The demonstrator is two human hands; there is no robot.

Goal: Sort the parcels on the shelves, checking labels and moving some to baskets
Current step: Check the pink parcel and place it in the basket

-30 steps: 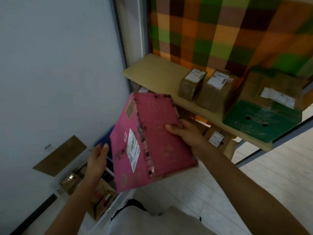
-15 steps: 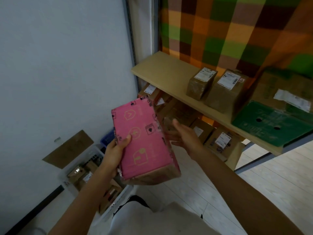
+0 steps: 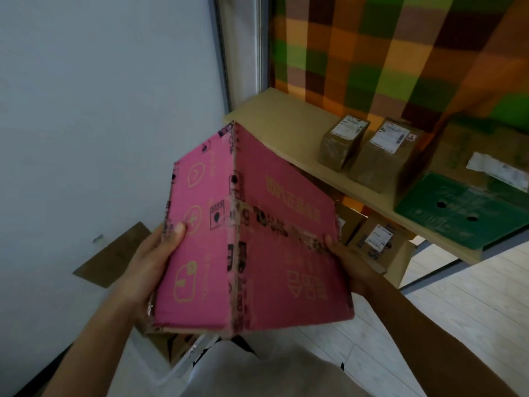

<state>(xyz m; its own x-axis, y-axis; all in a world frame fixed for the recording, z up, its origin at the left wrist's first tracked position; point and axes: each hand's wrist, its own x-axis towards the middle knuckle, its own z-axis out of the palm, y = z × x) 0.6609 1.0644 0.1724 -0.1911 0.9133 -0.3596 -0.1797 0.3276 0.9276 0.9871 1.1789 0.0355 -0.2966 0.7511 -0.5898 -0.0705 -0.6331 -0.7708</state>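
Note:
I hold a pink cardboard parcel (image 3: 274, 247) in front of my chest, one taped corner edge turned up toward me. My left hand (image 3: 154, 262) grips its left side, thumb lying on the pink face. My right hand (image 3: 347, 259) grips the right edge, thumb on the strip of tape. No shipping label shows on the faces turned to me. The wooden shelf (image 3: 289, 130) stands behind and to the right. Under the parcel I glimpse part of a clear basket (image 3: 183, 351) with boxes inside.
Two small brown labelled boxes (image 3: 343, 141) (image 3: 383, 153) and a large green-and-brown carton (image 3: 469, 196) sit on the shelf. More labelled boxes (image 3: 378, 245) fill the level below. A white wall is on the left with a brown patch (image 3: 114, 256); pale floorboards lie at right.
The parcel has been turned over in my hands and brought closer; its white label is no longer showing. My right hand moved from behind the box to its right edge.

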